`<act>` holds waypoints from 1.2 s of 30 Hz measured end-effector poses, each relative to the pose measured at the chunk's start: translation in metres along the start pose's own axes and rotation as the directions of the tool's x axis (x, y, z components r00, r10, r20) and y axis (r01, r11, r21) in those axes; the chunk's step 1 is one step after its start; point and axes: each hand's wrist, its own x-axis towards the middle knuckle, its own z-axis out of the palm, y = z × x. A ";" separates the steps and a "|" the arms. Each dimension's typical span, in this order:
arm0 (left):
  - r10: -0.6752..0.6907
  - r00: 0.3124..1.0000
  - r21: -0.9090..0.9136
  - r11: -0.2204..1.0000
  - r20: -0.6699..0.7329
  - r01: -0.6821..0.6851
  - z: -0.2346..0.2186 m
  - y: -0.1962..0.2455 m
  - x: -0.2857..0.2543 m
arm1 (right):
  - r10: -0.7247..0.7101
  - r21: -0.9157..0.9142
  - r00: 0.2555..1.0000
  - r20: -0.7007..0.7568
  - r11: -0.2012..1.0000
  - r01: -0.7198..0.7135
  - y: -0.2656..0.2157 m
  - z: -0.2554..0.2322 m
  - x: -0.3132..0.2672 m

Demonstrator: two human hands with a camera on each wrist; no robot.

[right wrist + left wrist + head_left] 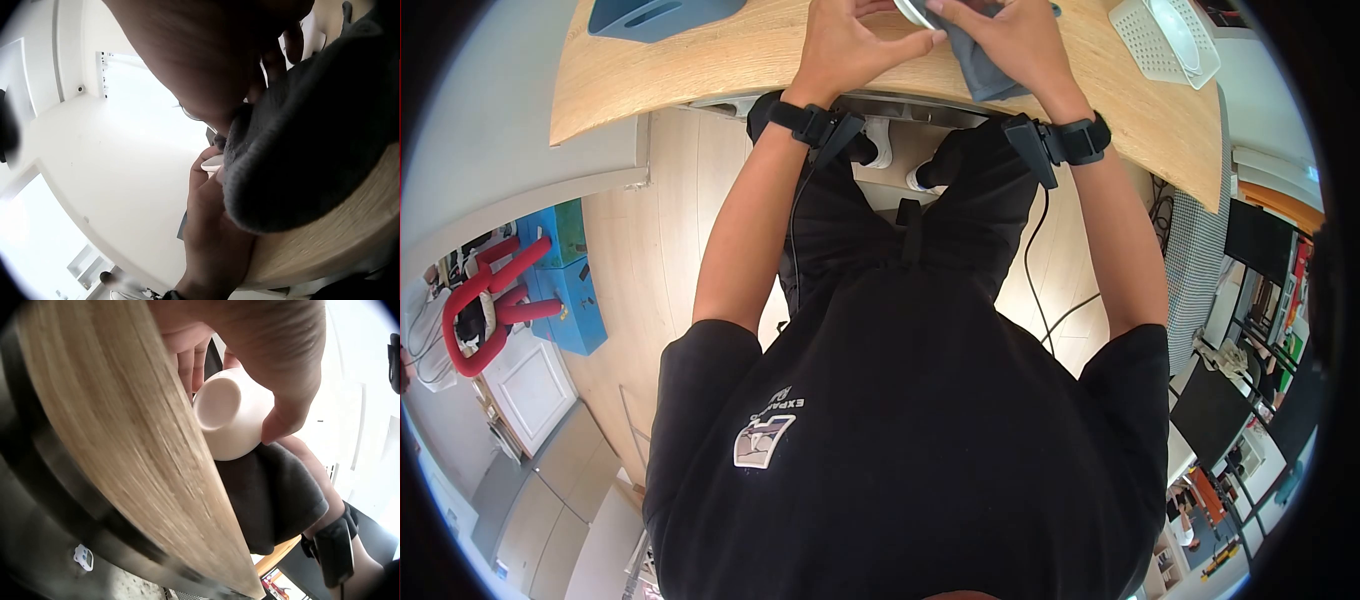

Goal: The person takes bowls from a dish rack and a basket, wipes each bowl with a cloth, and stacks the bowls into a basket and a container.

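My left hand point(840, 50) grips a small white bowl point(250, 428) by its side near the table's front edge. In the left wrist view the bowl is tipped, its round foot facing the camera and the thumb on its outer wall. A dark grey cloth point(983, 72) is bunched in my right hand point(1025, 50), which is at the bowl's rim. Part of the cloth point(269, 497) hangs down beside the bowl in the left wrist view. From the right wrist, the cloth point(300, 150) covers much of the view and hides most of the bowl.
A blue-grey bin point(655, 20) stands on the wooden table point(720, 70) at the left. At the right edge is a white perforated basket point(1142, 45) with a white dish in it. Cables run down from both wrist cameras.
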 end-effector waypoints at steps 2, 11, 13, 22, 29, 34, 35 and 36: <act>-0.050 0.998 -0.123 0.991 -0.028 0.046 0.000 0.001 0.001 | -0.051 -0.058 0.997 -0.062 0.997 0.047 0.004 -0.002 0.000; 0.002 0.994 -0.035 0.999 -0.110 -0.005 0.002 -0.008 0.002 | 0.115 0.125 0.979 -0.171 0.988 -0.094 0.022 -0.016 -0.002; -0.006 0.994 -0.055 0.998 -0.113 -0.001 0.002 -0.009 0.002 | 0.099 0.076 0.981 -0.169 0.993 -0.087 0.022 -0.015 -0.006; -0.033 0.991 -0.016 0.999 -0.128 0.031 0.002 -0.007 0.002 | 0.103 -0.067 0.986 -0.133 0.991 -0.112 0.005 -0.012 -0.027; 0.039 0.995 -0.044 0.998 -0.093 -0.044 0.000 -0.011 0.002 | 0.130 0.061 0.987 -0.097 0.990 -0.125 0.011 -0.008 -0.020; -0.052 0.994 -0.039 0.998 -0.101 0.048 -0.003 -0.022 0.002 | 0.146 0.173 0.984 -0.105 0.977 -0.127 0.003 -0.002 -0.015; -0.049 0.990 -0.002 0.999 -0.129 0.049 -0.005 -0.024 0.002 | 0.134 0.204 0.985 -0.105 0.973 -0.111 0.002 0.000 -0.014; -0.045 0.986 0.035 0.998 -0.159 0.051 -0.007 -0.026 0.002 | 0.135 0.203 0.985 -0.107 0.973 -0.111 -0.002 0.002 -0.015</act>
